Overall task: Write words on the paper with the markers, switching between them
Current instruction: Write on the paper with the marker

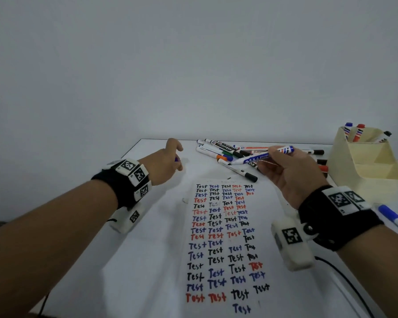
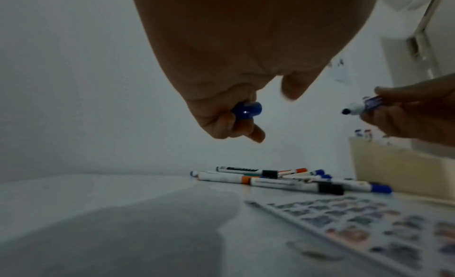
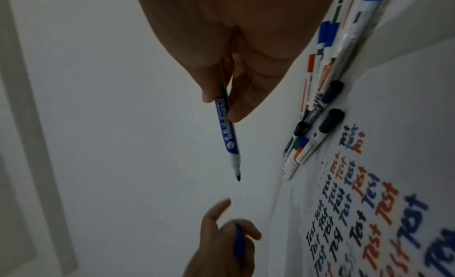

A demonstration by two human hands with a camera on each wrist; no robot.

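Note:
A white paper (image 1: pixel 268 211) covered with rows of "Test" in black, blue and red lies on the table in front of me. My right hand (image 1: pixel 283 168) holds an uncapped blue marker (image 1: pixel 260 157) above the paper's far right corner, its tip pointing left; the right wrist view shows the marker (image 3: pixel 227 133) pinched between thumb and fingers. My left hand (image 1: pixel 170 157) hovers over the table left of the paper. Its curled fingers grip the blue cap (image 2: pixel 246 110); in the head view only a bit of the cap (image 1: pixel 176 159) shows.
Several capped markers lie in a loose pile (image 1: pixel 225 152) beyond the paper. A beige organizer box (image 1: pixel 365 161) with upright markers (image 1: pixel 354 131) stands at the right. Another blue marker (image 1: pixel 393 218) lies by my right wrist. A black cable (image 1: pixel 345 278) runs along the near right.

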